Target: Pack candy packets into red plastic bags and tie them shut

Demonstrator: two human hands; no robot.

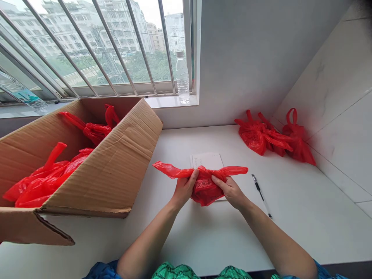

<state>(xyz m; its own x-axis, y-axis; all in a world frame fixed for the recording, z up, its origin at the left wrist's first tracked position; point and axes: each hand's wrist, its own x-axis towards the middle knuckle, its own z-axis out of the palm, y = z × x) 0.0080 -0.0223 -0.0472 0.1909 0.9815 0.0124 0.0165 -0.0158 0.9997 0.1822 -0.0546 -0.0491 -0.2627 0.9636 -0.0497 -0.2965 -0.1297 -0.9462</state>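
Note:
A red plastic bag (207,192) is held up between both hands over the white table, its two handles sticking out to the left and right. My left hand (185,189) is closed on the bag's left side, thumb on top near the gathered neck. On the other side my right hand (229,190) grips it the same way. Something rounded fills the bag; the contents are hidden. Partly covered behind the bag lies a white notebook (207,159) with some writing. To the right of my right hand rests a black and clear pen (261,195).
An open cardboard box (116,166) with several red bags (55,170) stands at the left. More knotted red bags (261,135) lie by the right wall. A water bottle (182,79) stands on the sill of the barred window; another bottle (24,95) leans at the left.

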